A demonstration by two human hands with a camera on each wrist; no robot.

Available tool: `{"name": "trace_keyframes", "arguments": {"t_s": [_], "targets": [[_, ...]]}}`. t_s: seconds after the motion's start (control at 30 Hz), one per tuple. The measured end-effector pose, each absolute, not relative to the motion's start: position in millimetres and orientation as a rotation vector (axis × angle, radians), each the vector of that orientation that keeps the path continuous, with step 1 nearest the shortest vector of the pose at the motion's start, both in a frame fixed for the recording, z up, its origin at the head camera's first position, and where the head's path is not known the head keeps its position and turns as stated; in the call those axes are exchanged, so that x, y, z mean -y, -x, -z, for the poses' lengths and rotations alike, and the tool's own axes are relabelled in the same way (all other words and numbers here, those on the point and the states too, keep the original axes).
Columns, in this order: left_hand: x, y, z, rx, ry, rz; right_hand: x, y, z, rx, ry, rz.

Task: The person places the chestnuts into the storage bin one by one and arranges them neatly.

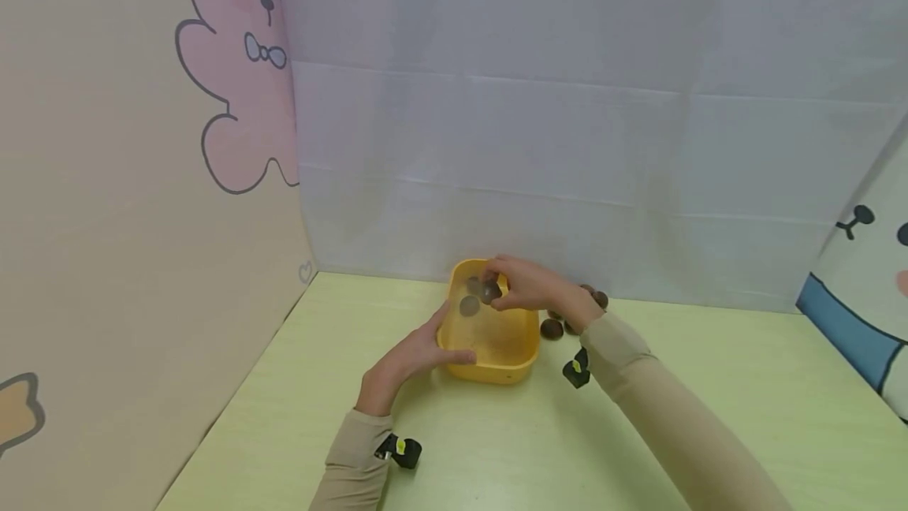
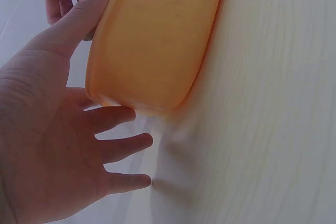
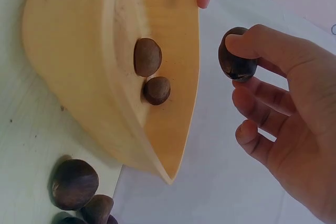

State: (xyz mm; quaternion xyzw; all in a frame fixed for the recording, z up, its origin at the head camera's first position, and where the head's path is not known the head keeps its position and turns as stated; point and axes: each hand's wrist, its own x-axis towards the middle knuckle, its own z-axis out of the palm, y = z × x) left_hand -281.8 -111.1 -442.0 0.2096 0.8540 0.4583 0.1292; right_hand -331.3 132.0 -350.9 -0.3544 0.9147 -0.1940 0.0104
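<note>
A yellow plastic basin [image 1: 500, 341] stands on the table near the back wall. My left hand [image 1: 418, 349] steadies its near left corner, the thumb over the rim and the other fingers spread straight along the outside. Above the basin, my right hand [image 1: 525, 284] pinches a dark brown chestnut [image 3: 236, 69] between thumb and fingers. Two more chestnuts lie inside, one chestnut [image 3: 147, 57] beside a smaller chestnut [image 3: 157, 91]. Just right of the basin is a loose group of chestnuts [image 1: 552, 329], partly hidden behind the right wrist.
The pale yellow-green table [image 1: 454, 448] meets a white sheet wall [image 1: 539, 156] close behind the basin. A beige wall panel [image 1: 106, 203] with a pink cartoon bear runs along the left. Another printed panel [image 1: 858, 290] stands at the right.
</note>
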Motion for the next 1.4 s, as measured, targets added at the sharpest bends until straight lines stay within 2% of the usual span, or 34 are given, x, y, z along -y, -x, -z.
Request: {"name": "trace_keyframes", "arguments": {"t_s": [0.63,0.9,1.13,1.4], "targets": [[113,278,439,-2.499,-0.692,-1.351,-93,361,373,-2.717,1.296,0.573],[109,277,439,-2.521,-0.679,-1.317,-82,363,381,-2.695,1.191,0.505],[106,277,439,-2.514,-0.684,-1.314,-82,359,388,-2.670,0.938,0.434],[104,278,438,-2.508,-0.703,-1.317,-92,361,384,-2.635,0.948,0.504]]}}
